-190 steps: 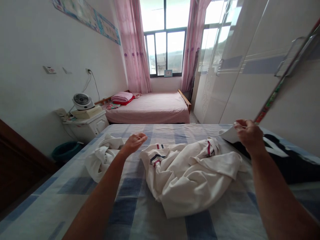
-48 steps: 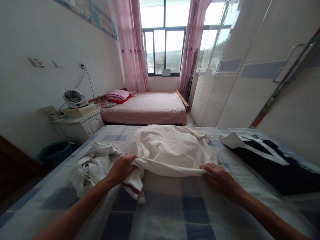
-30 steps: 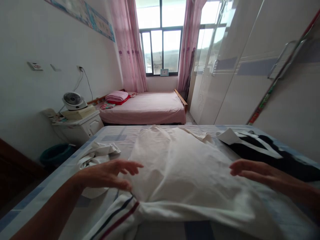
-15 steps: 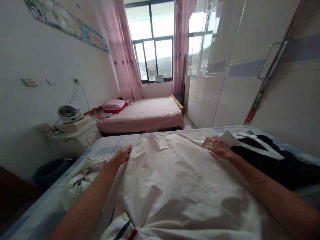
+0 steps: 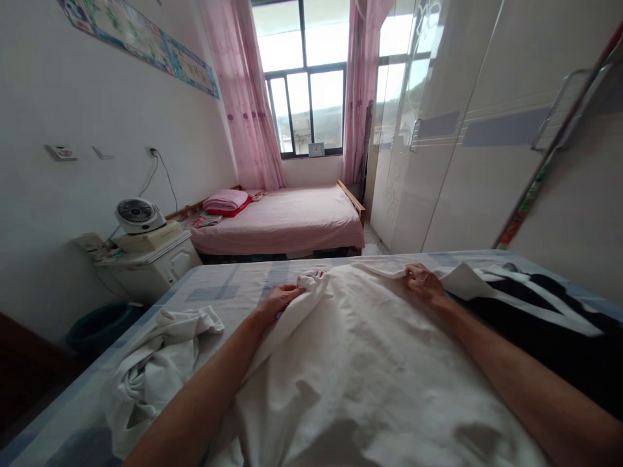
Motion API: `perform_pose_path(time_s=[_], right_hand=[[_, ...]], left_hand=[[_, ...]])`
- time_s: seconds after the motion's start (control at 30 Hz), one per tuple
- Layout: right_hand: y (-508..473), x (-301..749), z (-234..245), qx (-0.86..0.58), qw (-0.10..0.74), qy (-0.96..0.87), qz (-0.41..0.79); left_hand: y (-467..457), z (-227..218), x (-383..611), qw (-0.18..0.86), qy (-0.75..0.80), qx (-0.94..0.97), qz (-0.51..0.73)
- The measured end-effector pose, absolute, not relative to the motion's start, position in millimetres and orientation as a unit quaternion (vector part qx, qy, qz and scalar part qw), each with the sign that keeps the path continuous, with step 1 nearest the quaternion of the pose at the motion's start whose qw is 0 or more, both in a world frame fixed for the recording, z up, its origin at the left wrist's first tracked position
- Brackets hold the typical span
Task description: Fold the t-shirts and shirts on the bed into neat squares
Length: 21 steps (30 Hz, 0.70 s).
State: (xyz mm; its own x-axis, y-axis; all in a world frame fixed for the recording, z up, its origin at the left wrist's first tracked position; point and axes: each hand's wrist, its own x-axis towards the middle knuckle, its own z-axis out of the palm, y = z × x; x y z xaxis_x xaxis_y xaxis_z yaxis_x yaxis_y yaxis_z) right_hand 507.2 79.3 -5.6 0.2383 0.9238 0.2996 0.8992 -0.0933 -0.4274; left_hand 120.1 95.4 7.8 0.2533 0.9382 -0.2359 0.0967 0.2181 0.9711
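A white shirt (image 5: 360,350) with small dark red stripes at its far left corner lies spread on a bed with a blue and white checked sheet (image 5: 214,292). My left hand (image 5: 280,298) is closed on the shirt's far left edge, which is folded inward a little. My right hand (image 5: 422,282) pinches the far right edge. The near part of the shirt is wrinkled and runs out of view at the bottom. Left of my left forearm is a crumpled white cloth (image 5: 160,363).
Black and white clothing (image 5: 525,324) lies right of my right hand. Beyond stands a second bed with a pink sheet (image 5: 292,220). A small fan (image 5: 139,215) sits on a white cabinet (image 5: 165,263) at left. White wardrobe doors (image 5: 448,162) line the right side.
My left hand has moved right and slightly forward, drawing the shirt's left edge inward. The striped part near the bottom is no longer visible. My right hand stays at the far edge.
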Motion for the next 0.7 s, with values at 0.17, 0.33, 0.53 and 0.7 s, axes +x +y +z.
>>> perform_pose_path(time_s=[0.17, 0.33, 0.53, 0.7], right_hand=[[78, 506, -3, -0.741, 0.353, -0.562, 0.104], [66, 504, 12, -0.639, 0.559, -0.468, 0.246], [70, 519, 35, -0.568, 0.67, -0.379, 0.291], [95, 520, 41, -0.536, 0.698, -0.367, 0.302]], left_hand=[[81, 18, 136, 0.522, 0.445, 0.65, 0.328], [67, 44, 118, 0.525, 0.415, 0.671, 0.32], [89, 84, 56, 0.402, 0.486, 0.652, 0.421], [126, 93, 25, 0.026, 0.627, 0.644, 0.438]])
